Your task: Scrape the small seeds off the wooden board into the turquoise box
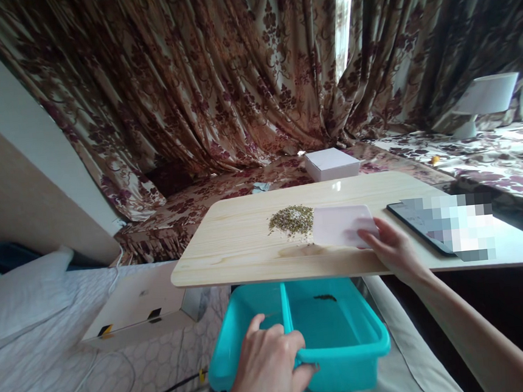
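My right hand (395, 248) grips the right end of a thin white rectangular sheet, which looks like a flat scraper (337, 225), on the wooden tabletop (229, 247). Its left edge touches a loose pile of small green and brown seed-like bits (292, 219). Below the table's front edge is a turquoise two-compartment bin (343, 353). My left hand (273, 356) is closed on the bin's near rim by the central divider, thumb outside. A small dark clump of bits (325, 298) lies in the right compartment; my left hand partly hides the left one.
A tablet (422, 230), partly pixelated, lies on the table's right side. Behind the table sits a white box (332, 162). A long white carton (138, 304) and cables rest on the bed at left. A lamp (486, 97) stands at far right, before patterned curtains (232, 70).
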`<state>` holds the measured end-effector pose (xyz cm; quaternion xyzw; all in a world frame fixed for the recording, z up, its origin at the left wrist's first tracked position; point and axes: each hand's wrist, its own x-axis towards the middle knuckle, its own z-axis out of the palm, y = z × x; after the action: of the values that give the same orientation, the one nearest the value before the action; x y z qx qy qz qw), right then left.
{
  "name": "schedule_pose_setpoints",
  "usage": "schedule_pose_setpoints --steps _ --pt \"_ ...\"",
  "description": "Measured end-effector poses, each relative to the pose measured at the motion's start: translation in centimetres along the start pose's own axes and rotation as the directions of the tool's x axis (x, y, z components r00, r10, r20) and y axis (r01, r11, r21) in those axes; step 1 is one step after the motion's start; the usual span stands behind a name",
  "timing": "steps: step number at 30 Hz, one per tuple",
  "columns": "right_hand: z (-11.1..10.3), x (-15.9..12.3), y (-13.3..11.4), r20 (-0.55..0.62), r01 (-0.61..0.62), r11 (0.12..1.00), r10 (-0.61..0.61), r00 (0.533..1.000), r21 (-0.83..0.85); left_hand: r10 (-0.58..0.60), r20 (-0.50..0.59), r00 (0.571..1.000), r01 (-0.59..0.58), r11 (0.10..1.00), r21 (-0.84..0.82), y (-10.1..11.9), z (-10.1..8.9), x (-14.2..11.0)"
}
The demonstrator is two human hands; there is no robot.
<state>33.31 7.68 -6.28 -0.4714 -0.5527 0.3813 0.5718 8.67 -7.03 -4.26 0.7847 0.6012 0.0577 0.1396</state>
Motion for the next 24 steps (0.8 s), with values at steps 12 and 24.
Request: schedule_pose_setpoints --steps 12,24 --pt "0.12 0.36 0.02 0.021 0.018 1.000 -0.018 1.000 0.000 0.000 0.014 1.000 0.000 1.000 -0.002 -0.10 -0.02 0.01" --pt "0.12 0.29 -0.34 0.014 0.016 0.999 -0.015 1.000 -0.034 0.006 -0.002 1.000 -0.006 1.000 0.010 -0.32 0.22 0.17"
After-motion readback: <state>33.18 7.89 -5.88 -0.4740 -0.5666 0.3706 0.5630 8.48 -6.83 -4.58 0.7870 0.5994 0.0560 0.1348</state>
